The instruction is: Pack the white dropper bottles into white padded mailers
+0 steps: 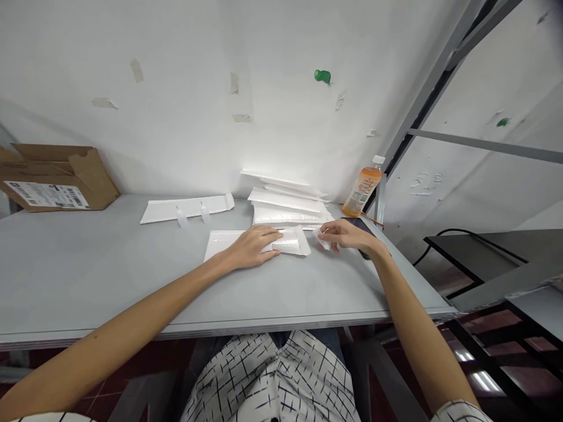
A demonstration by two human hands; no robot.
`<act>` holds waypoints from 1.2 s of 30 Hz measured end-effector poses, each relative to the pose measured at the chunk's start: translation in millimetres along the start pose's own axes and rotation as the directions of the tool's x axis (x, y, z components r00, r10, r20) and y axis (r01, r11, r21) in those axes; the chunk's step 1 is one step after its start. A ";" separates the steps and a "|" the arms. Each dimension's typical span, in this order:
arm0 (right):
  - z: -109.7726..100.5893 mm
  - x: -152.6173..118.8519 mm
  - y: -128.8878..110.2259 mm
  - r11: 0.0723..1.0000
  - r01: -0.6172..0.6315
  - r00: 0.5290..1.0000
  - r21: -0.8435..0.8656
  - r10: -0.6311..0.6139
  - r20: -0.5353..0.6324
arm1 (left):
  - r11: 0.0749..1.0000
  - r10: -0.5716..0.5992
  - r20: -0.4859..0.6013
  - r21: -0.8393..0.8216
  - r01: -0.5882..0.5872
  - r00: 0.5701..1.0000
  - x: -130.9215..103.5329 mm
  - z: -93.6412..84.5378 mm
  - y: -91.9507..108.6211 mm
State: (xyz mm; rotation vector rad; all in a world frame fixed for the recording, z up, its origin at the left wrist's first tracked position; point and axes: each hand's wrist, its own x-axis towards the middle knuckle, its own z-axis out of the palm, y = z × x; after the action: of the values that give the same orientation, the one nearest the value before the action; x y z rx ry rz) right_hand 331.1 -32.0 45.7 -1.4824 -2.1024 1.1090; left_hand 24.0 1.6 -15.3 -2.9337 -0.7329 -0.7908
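Observation:
A white padded envelope (288,241) lies lengthwise on the grey table in front of me. My left hand (257,245) rests across its middle, fingers stretched out and pressing down, hiding part of it. Just right of the envelope's flap end, my right hand (345,235) pinches a small crumpled white piece (324,240), which looks like thin paper or film. Behind both hands sits a stack of white padded envelopes (285,212). To the left lies another white envelope (162,210), with two small clear dropper bottles (182,219) standing by it.
An open cardboard box (99,179) with a label stands at the far left. An orange drink bottle (363,190) stands at the back right by the metal frame. A dark phone (364,254) lies partly beneath my right wrist. The table (109,281) ends near my body.

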 end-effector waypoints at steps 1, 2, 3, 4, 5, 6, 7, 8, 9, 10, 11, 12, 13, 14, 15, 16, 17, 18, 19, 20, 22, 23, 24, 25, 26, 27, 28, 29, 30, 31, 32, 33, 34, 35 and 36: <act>4.0 1.2 -3.6 0.999 0.016 1.000 0.047 -0.017 0.024 | 1.000 0.001 -0.002 0.003 -0.001 1.000 0.0 0.4 -0.3; 8.4 3.2 -6.5 0.997 0.028 0.999 0.072 -0.030 0.033 | 1.000 0.002 -0.004 0.004 -0.002 1.000 -0.1 0.8 -0.5; 13.0 5.7 -8.4 0.996 0.043 0.999 0.075 -0.045 0.027 | 1.000 0.003 -0.005 0.005 -0.003 1.000 -0.1 1.0 -0.6; 17.8 8.7 -9.5 0.996 0.063 0.998 0.059 -0.064 0.013 | 1.000 0.004 -0.006 0.005 -0.004 1.000 -0.1 1.2 -0.6; 22.5 12.0 -9.9 0.996 0.088 0.996 0.032 -0.088 -0.006 | 1.000 0.004 -0.008 0.004 -0.004 1.000 -0.2 1.4 -0.6; 26.8 15.4 -9.6 0.994 0.113 0.993 0.000 -0.113 -0.028 | 1.000 0.004 -0.008 0.004 -0.004 1.000 -0.2 1.5 -0.6; 30.5 18.4 -9.0 0.991 0.131 0.990 -0.032 -0.132 -0.056 | 1.000 0.004 -0.008 0.005 -0.004 1.000 -0.2 1.7 -0.6; 33.5 21.0 -8.2 0.988 0.140 0.986 -0.060 -0.145 -0.088 | 1.000 0.006 -0.007 0.006 -0.005 1.000 -0.3 1.9 -0.7; 35.7 23.0 -7.5 0.987 0.140 0.981 -0.084 -0.150 -0.124 | 1.000 0.007 -0.006 0.008 -0.007 1.000 -0.3 2.2 -0.9; 37.1 24.2 -6.8 0.986 0.135 0.976 -0.101 -0.150 -0.161 | 1.000 0.007 -0.004 0.008 -0.007 1.000 -0.4 2.5 -1.2; 37.6 24.7 -6.3 0.985 0.131 0.970 -0.110 -0.150 -0.191 | 1.000 0.007 -0.002 0.007 -0.007 1.000 -0.5 2.8 -1.5; 37.5 24.7 -6.1 0.985 0.132 0.966 -0.109 -0.153 -0.208 | 1.000 0.006 -0.002 0.005 -0.006 1.000 -0.6 3.2 -1.9; 36.8 24.1 -6.0 0.985 0.139 0.965 -0.098 -0.157 -0.209 | 1.000 0.005 -0.004 0.003 -0.005 1.000 -0.7 3.5 -2.2; 35.8 23.3 -6.1 0.985 0.151 0.965 -0.080 -0.164 -0.203 | 1.000 0.003 -0.006 -0.001 -0.003 1.000 -0.8 3.8 -2.5; 34.6 22.3 -6.3 0.984 0.166 0.965 -0.064 -0.175 -0.194 | 1.000 0.003 -0.007 -0.005 -0.003 1.000 -0.9 3.9 -2.7; 33.3 21.3 -6.7 0.981 0.185 0.964 -0.051 -0.191 -0.187 | 1.000 0.005 -0.009 -0.008 -0.005 1.000 -1.0 3.9 -2.8; 32.2 20.5 -7.3 0.977 0.208 0.960 -0.042 -0.212 -0.183 | 1.000 0.006 -0.010 -0.011 -0.006 1.000 -1.1 3.7 -2.8; 31.5 19.8 -7.9 0.972 0.231 0.956 -0.034 -0.234 -0.180 | 1.000 0.008 -0.010 -0.012 -0.008 1.000 -1.1 3.4 -2.7; 31.1 19.5 -8.6 0.967 0.252 0.951 -0.025 -0.252 -0.179 | 1.000 0.008 -0.008 -0.013 -0.008 1.000 -1.1 3.0 -2.4; 31.4 19.5 -9.2 0.964 0.267 0.948 -0.013 -0.265 -0.179 | 1.000 0.008 -0.005 -0.012 -0.008 1.000 -1.0 2.5 -2.1; 33.5 20.6 -10.0 0.963 0.270 0.947 0.019 -0.262 -0.185 | 1.000 0.009 0.001 -0.012 -0.009 1.000 -0.8 1.5 -1.4; 35.3 21.8 -10.0 0.965 0.261 0.950 0.035 -0.250 -0.189 | 1.000 0.011 0.004 -0.015 -0.011 1.000 -0.6 1.1 -1.0; 37.4 23.1 -9.8 0.967 0.249 0.952 0.050 -0.235 -0.194 | 1.000 0.014 0.006 -0.019 -0.014 1.000 -0.5 0.8 -0.8; 39.6 24.6 -9.5 0.970 0.237 0.954 0.060 -0.220 -0.201 | 1.000 0.017 0.007 -0.022 -0.017 1.000 -0.3 0.5 -0.6; 41.7 25.9 -9.1 0.972 0.226 0.955 0.062 -0.208 -0.212 | 1.000 0.018 0.007 -0.025 -0.018 1.000 -0.2 0.4 -0.5; 43.3 27.0 -8.7 0.975 0.213 0.955 0.059 -0.195 -0.225 | 0.999 0.019 0.007 -0.027 -0.019 1.000 0.0 0.3 -0.4; 44.3 27.6 -8.4 0.980 0.193 0.956 0.053 -0.175 -0.235 | 0.999 0.020 0.009 -0.027 -0.019 1.000 0.1 0.2 -0.3; 44.7 27.6 -8.3 0.985 0.164 0.960 0.047 -0.148 -0.238 | 0.999 0.019 0.010 -0.028 -0.019 1.000 0.2 0.1 -0.2; 44.4 27.2 -8.3 0.991 0.128 0.965 0.043 -0.114 -0.234 | 0.999 0.019 0.011 -0.028 -0.018 1.000 0.3 -0.1 -0.1; 43.6 26.4 -8.6 0.995 0.089 0.972 0.042 -0.078 -0.221 | 0.999 0.019 0.013 -0.029 -0.018 1.000 0.4 -0.2 0.2; 42.5 25.4 -9.0 0.997 0.056 0.978 0.044 -0.046 -0.204 | 0.999 0.018 0.014 -0.031 -0.017 1.000 0.5 -0.4 0.4; 41.2 24.4 -9.4 0.998 0.035 0.982 0.046 -0.026 -0.186 | 0.999 0.016 0.015 -0.032 -0.015 1.000 0.5 -0.6 0.7; 40.1 23.6 -9.9 0.999 0.031 0.984 0.043 -0.023 -0.176 | 0.999 0.012 0.015 -0.033 -0.012 1.000 0.5 -0.6 1.0; 39.3 23.3 -10.2 0.998 0.043 0.984 0.037 -0.036 -0.174 | 0.999 0.009 0.015 -0.033 -0.008 1.000 0.5 -0.6 1.3; 39.1 23.4 -10.4 0.997 0.066 0.982 0.029 -0.060 -0.179 | 0.999 0.005 0.015 -0.032 -0.005 1.000 0.5 -0.5 1.4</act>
State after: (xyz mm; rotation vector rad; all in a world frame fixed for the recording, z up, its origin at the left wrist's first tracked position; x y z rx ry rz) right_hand 289.5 -28.1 24.9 -1.4323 -1.9834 0.9477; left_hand 24.8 0.5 -14.5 -2.9716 -0.7206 -0.7889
